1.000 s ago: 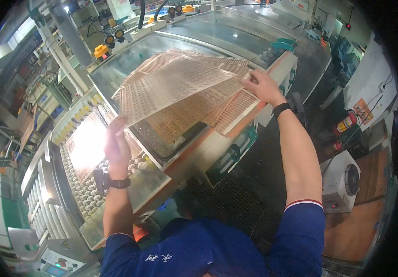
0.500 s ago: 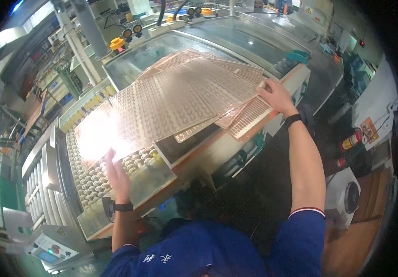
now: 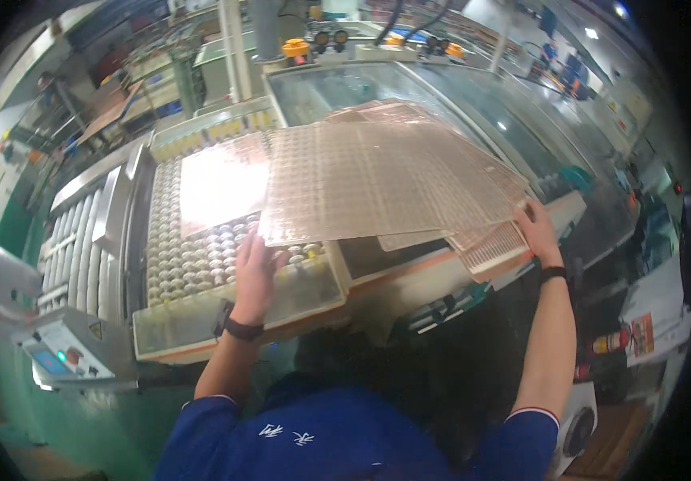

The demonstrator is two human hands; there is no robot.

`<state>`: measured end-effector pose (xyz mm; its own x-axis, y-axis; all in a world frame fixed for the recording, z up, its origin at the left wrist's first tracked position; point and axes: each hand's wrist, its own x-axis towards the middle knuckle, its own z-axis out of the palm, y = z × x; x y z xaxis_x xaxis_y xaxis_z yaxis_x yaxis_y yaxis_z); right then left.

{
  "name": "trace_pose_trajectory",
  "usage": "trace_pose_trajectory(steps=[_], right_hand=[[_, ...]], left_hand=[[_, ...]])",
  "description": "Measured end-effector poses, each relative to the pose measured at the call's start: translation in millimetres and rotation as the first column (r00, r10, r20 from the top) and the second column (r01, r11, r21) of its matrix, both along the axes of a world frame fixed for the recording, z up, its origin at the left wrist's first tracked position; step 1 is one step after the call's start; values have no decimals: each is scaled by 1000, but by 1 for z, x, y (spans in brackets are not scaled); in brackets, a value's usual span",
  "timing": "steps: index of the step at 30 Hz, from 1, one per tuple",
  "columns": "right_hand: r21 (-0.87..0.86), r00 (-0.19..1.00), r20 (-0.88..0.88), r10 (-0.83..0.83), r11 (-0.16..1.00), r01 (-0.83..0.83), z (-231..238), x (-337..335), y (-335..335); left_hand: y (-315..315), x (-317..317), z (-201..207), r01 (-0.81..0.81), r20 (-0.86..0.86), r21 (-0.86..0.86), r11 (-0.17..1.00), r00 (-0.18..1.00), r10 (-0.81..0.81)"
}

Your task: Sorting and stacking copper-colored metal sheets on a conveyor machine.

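A thin copper-coloured panel [image 3: 345, 176] with rows of small repeated patterns lies tilted over the wet machine. My left hand [image 3: 255, 276] is at its near left corner, fingers at the edge and thumb apart from them. My right hand [image 3: 539, 232] grips the panel's right end, fingers curled over the edge. Beneath it, more patterned panels are fanned out; one slotted panel [image 3: 489, 247] sticks out near my right hand. A shiny copper sheet [image 3: 221, 184], partly washed out by glare, lies on the roller bed [image 3: 173, 264] to the left.
Metal conveyor rollers [image 3: 81, 248] stand at the far left, with a control box [image 3: 65, 357] in front. Behind the panels are clear tank covers [image 3: 337, 88], yellow-orange knobs [image 3: 295, 48] and black hoses. A fire extinguisher [image 3: 610, 342] and a white fan unit [image 3: 578, 433] are at right.
My view has turned, so the machine sits further right in the picture. The top panel's near edge now covers more of the panels below. Both hands remain at its ends.
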<state>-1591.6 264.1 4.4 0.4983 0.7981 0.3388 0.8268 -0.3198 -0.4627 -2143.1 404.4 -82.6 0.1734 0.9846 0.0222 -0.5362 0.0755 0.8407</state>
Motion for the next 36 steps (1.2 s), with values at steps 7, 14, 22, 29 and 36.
trace_pose_trajectory(steps=[7, 14, 22, 29, 36], right_hand=[[-20, 995, -94, 31, 999, -33, -8, 13, 9], [-38, 980, -187, 64, 997, -72, -11, 25, 8], [-55, 976, -214, 48, 997, -61, -9, 21, 8], [-46, 984, -175, 43, 998, -52, -8, 19, 6], [-7, 989, -140, 42, 999, -43, -6, 11, 6]], left_hand=[[0, -6, 7, 35, 3, -71, 997, 999, -35], [2, -7, 6, 24, -27, -95, 995, 999, -26], [-2, -9, 19, 66, -15, -103, 992, 998, -67], [0, -10, 13, 73, -7, -95, 993, 997, -74], [-1, -9, 15, 58, -17, -117, 991, 998, -60]])
